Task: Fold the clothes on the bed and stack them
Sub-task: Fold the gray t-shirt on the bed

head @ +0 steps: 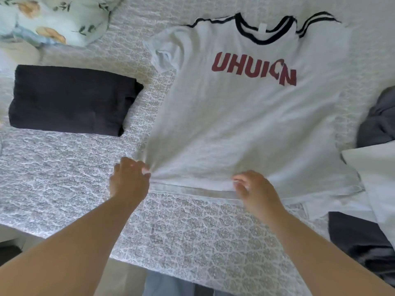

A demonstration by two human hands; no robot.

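A white T-shirt (245, 116) with red letters and a black-trimmed collar lies spread face up on the bed, its collar at the far side. My left hand (128, 180) pinches the shirt's near left hem corner, where the cloth bunches. My right hand (256, 191) grips the hem further right, its fingers curled on the edge. A folded dark garment (70, 99) lies flat on the bed to the left.
The patterned bedspread (192, 231) covers the bed, whose near edge runs across the bottom. A floral pillow (53, 18) sits at the far left. Grey clothes (378, 118) and a white item (374, 167) are piled at the right.
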